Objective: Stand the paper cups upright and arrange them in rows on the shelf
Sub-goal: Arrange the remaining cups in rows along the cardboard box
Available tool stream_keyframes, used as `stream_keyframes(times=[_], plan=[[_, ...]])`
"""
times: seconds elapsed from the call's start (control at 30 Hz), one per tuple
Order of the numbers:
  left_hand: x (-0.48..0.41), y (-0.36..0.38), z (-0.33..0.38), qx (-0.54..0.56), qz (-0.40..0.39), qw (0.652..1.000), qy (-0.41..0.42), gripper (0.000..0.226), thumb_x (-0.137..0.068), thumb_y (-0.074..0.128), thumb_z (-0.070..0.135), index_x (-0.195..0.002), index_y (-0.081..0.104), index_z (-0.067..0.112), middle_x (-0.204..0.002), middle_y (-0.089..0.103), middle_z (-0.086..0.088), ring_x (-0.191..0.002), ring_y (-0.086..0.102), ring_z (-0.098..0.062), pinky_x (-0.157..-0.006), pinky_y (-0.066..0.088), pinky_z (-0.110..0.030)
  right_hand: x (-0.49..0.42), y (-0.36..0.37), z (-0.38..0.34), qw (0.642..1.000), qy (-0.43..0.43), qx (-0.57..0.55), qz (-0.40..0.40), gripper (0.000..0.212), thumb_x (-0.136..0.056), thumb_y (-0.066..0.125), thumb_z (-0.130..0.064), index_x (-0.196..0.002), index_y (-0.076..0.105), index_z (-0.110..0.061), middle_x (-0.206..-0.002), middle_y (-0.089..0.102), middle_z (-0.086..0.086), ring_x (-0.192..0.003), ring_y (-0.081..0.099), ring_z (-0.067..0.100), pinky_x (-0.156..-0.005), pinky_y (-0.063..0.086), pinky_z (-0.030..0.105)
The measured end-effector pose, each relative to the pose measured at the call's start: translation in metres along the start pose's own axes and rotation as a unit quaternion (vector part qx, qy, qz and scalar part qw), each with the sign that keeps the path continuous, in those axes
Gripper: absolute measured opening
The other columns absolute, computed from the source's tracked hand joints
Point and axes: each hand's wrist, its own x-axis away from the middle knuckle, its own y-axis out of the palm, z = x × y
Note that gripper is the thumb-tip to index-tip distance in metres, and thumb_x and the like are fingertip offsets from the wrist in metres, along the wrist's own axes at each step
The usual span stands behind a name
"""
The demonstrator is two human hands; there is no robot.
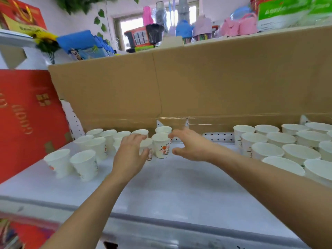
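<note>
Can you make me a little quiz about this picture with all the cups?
1. True or false: the small cups lie on their sides.
2. On which side of the shelf do the wide cups stand? A left, B right, C middle.
3. Fill in: the big box at the left is ___.
Key: 1 false; 2 B; 3 red.

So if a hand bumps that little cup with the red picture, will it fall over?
Probably, yes. The printed cup looks like thin paper and empty, so it is likely light and a bump could tip it. It is narrower at the bottom, which makes it wobblier. On the smooth white shelf it might just slide instead.
</note>
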Motion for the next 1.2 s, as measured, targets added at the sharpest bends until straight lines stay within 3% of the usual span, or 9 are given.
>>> stream_keyframes(times=[0.07,0.2,0.3,0.47,0.57,0.67,0.73,0.97,1.2], plan=[[-0.007,0.002,-0.011,-0.049,-0.015,0.998,0.024,0.037,-0.091,0.061,0.024,-0.128,0.059,0.019,-0.131,0.057,0.001,-0.127,0.039,-0.020,-0.100,0.035,-0.033,-0.024,0.016,-0.004,1.000,0.012,0.012,0.004,0.048,-0.093,0.057,-0.024,-0.139,0.043,-0.022,-0.141,0.040,0.006,-0.127,0.043,0.026,-0.101,0.041,0.037],[-0.015,0.005,-0.015,-0.097,-0.047,0.993,0.048,0.026,-0.094,0.057,0.025,-0.117,0.067,0.023,-0.125,0.062,0.002,-0.126,0.039,-0.019,-0.096,0.033,-0.035,-0.051,0.038,-0.002,0.998,0.033,0.048,-0.015,0.036,-0.091,0.057,-0.024,-0.127,0.054,-0.022,-0.136,0.041,0.008,-0.125,0.041,0.028,-0.097,0.044,0.047],[-0.013,0.002,-0.018,-0.029,-0.062,0.996,0.054,0.019,-0.093,0.059,0.025,-0.109,0.070,0.021,-0.120,0.062,0.003,-0.122,0.039,-0.017,-0.096,0.033,-0.032,-0.049,0.036,-0.005,0.998,0.025,0.051,0.014,0.011,-0.090,0.057,-0.025,-0.097,0.065,-0.022,-0.120,0.051,0.006,-0.112,0.049,0.026,-0.087,0.049,0.045],[0.013,-0.016,-0.019,0.130,-0.123,0.983,0.042,0.003,-0.089,0.065,0.024,-0.091,0.064,0.027,-0.112,0.058,0.012,-0.112,0.039,-0.005,-0.093,0.031,-0.020,-0.007,0.013,-0.006,0.997,-0.018,0.070,-0.011,0.007,-0.089,0.061,-0.028,-0.083,0.059,-0.027,-0.115,0.054,-0.002,-0.106,0.051,0.017,-0.087,0.049,0.040],[0.023,-0.017,-0.020,0.151,-0.143,0.977,0.052,0.021,-0.082,0.073,0.030,-0.098,0.061,0.031,-0.121,0.052,0.013,-0.116,0.039,-0.004,-0.099,0.033,-0.023,0.008,0.002,-0.007,0.997,-0.014,0.067,-0.044,0.013,-0.084,0.067,-0.032,-0.094,0.063,-0.026,-0.116,0.053,-0.002,-0.109,0.050,0.018,-0.091,0.045,0.036],[0.021,-0.017,-0.020,0.179,-0.127,0.976,0.007,0.064,-0.068,0.082,0.048,-0.122,0.052,0.033,-0.128,0.046,0.013,-0.119,0.043,-0.006,-0.100,0.041,-0.029,0.006,-0.002,-0.010,0.998,0.025,0.024,-0.049,0.056,-0.080,0.071,-0.042,-0.129,0.050,-0.026,-0.132,0.049,-0.003,-0.122,0.043,0.016,-0.091,0.037,0.027],[0.017,-0.018,-0.016,0.206,-0.128,0.969,-0.042,0.079,-0.062,0.084,0.052,-0.130,0.050,0.030,-0.128,0.051,0.012,-0.114,0.050,-0.007,-0.096,0.046,-0.031,0.001,-0.002,-0.012,0.997,0.046,-0.023,-0.056,0.074,-0.079,0.071,-0.047,-0.142,0.039,-0.024,-0.143,0.045,-0.005,-0.128,0.041,0.014,-0.094,0.035,0.026],[0.020,-0.017,-0.006,0.216,-0.123,0.966,-0.077,0.071,-0.062,0.085,0.048,-0.125,0.059,0.026,-0.118,0.063,0.009,-0.104,0.058,-0.008,-0.086,0.047,-0.024,0.008,-0.001,-0.015,0.994,0.075,-0.074,-0.039,0.073,-0.077,0.075,-0.042,-0.140,0.043,-0.021,-0.134,0.053,0.000,-0.113,0.052,0.015,-0.090,0.045,0.029],[0.050,-0.029,0.048,0.290,-0.097,0.951,-0.047,0.069,-0.064,0.084,0.044,-0.125,0.058,0.028,-0.115,0.062,0.014,-0.103,0.057,0.002,-0.082,0.049,-0.020,0.076,-0.031,-0.002,0.991,0.092,-0.076,0.066,0.067,-0.073,0.076,-0.049,-0.130,0.051,-0.026,-0.125,0.058,-0.005,-0.109,0.053,0.012,-0.093,0.047,0.035]])
